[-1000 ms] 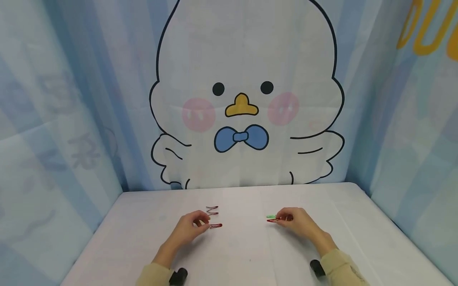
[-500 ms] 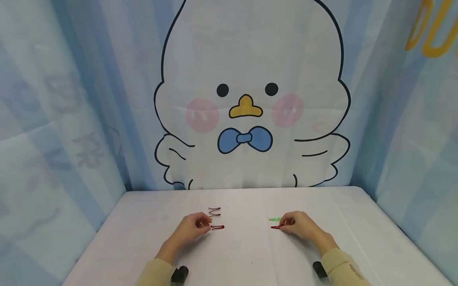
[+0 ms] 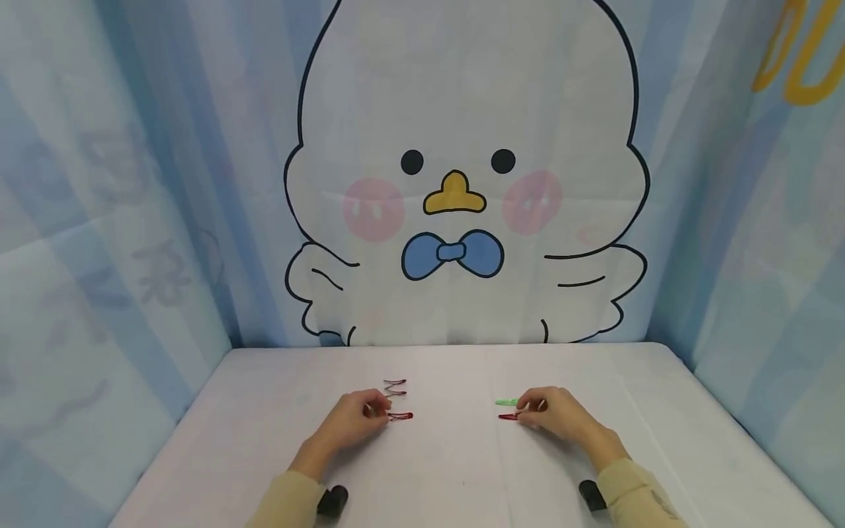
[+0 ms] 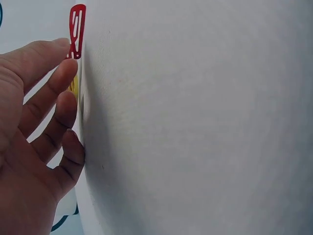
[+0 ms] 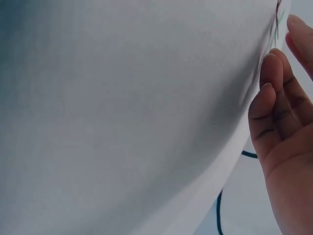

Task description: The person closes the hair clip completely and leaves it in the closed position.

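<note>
In the head view my left hand (image 3: pixel 356 418) holds the left end of a red snap hair clip (image 3: pixel 400 416) between thumb and index finger, close over the white table. The left wrist view shows that slotted red clip (image 4: pixel 77 29) pointing away from the fingertips, with a small yellow piece (image 4: pixel 73 87) partly hidden behind the fingers. My right hand (image 3: pixel 557 414) pinches the right end of another red hair clip (image 3: pixel 507 416). A green hair clip (image 3: pixel 506 402) lies just beyond it, its right end at the fingers. In the right wrist view the right fingers (image 5: pixel 274 73) are bent.
Two thin dark-red hair clips (image 3: pixel 394 381) lie one behind the other past my left hand. The white table (image 3: pixel 449 469) ends at a curtain (image 3: pixel 455 308) printed with a cartoon bird. Black wrist cameras (image 3: pixel 332 501) sit under both sleeves.
My right hand has brought its red clip nearer to me, away from the green one, roughly level with the left red clip. The left hand stays nearly still. The head view has shifted slightly.
</note>
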A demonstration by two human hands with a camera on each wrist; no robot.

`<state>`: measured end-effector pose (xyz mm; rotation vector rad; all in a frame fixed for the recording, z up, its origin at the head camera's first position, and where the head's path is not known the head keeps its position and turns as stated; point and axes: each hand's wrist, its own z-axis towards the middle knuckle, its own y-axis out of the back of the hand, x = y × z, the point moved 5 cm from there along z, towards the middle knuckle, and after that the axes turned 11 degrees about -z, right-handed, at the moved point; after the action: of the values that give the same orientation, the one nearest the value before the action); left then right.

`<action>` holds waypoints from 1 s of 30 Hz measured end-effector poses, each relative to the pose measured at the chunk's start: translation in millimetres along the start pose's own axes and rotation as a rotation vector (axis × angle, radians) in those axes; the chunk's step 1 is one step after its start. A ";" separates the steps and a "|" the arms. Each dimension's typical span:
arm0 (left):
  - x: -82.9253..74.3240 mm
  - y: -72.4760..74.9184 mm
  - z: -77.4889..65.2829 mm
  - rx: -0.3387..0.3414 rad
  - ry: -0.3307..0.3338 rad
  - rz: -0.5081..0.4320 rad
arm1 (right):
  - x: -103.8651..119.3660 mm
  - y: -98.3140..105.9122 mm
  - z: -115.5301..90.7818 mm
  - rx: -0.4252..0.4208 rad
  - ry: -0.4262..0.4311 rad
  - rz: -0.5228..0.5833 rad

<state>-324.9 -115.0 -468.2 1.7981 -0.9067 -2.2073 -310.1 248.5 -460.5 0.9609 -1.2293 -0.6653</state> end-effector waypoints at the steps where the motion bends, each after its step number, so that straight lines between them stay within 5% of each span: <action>1: 0.0 -0.2 0.1 -0.001 -0.001 0.006 | 0.0 1.5 -0.8 -0.006 -0.002 0.001; 30: -4.1 -5.7 9.5 0.015 0.042 0.086 | 35.2 45.5 -27.8 -0.135 0.090 0.047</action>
<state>-331.2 -105.1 -466.9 1.7701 -0.9755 -2.1086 -278.1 246.5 -405.3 0.8388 -1.1101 -0.6525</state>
